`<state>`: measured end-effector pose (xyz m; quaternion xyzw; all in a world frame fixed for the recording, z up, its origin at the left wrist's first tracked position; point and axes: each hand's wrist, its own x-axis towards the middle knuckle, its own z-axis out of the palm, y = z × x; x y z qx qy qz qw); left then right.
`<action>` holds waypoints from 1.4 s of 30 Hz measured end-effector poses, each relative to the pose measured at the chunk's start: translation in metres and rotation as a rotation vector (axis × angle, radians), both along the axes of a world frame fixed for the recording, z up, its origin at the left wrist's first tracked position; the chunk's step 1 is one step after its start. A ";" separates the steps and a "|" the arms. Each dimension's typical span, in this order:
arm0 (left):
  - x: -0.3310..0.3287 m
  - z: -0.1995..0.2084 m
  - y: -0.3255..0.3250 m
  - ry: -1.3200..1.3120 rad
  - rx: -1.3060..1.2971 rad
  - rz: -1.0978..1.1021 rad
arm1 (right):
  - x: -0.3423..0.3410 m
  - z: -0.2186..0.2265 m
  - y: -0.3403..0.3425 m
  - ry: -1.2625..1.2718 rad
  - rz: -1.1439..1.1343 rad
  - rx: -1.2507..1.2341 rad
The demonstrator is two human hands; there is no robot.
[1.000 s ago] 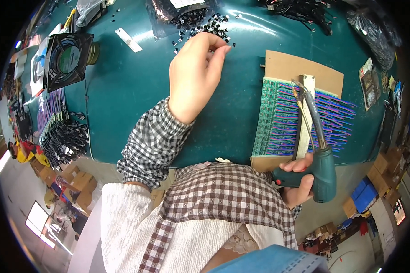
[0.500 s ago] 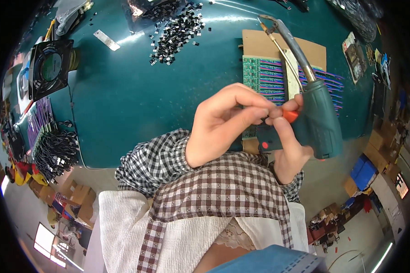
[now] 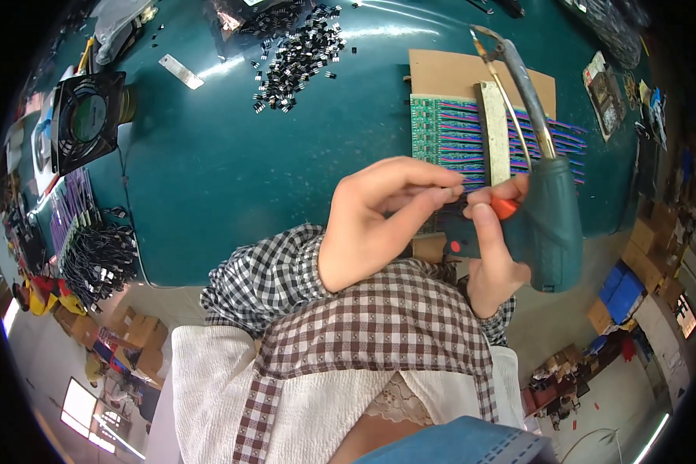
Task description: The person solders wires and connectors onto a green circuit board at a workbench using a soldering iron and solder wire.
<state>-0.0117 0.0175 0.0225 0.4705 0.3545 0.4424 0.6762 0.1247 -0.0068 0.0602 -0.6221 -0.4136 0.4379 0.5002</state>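
My right hand (image 3: 496,267) is closed round the handle of a dark green soldering gun (image 3: 555,224), its thumb and fingers beside the orange trigger (image 3: 506,207). The gun's metal barrel and thin feed tube point away from me, the tip in the air over the far end of the cardboard. My left hand (image 3: 383,220) has thumb and fingers pressed together just left of the right fingertips, with a small gap between. Whatever it pinches is too small to make out. Beyond both hands lie green circuit boards (image 3: 425,127) with blue, red and purple wires (image 3: 460,139).
A pale metal bar (image 3: 495,127) rests across the wires, on a brown cardboard sheet (image 3: 448,69). Small black components (image 3: 298,66) are heaped at the far middle, with a flat metal strip (image 3: 181,71) to their left. At left stand a black fan (image 3: 89,120) and bundled cables (image 3: 97,255).
The fingertips of my two hands have come slightly apart. The soldering gun has shifted right and a little nearer to me, its tip swinging right.
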 end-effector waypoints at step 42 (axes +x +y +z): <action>-0.006 0.005 -0.003 -0.080 -0.250 0.002 | -0.005 -0.001 0.005 -0.131 0.105 -0.026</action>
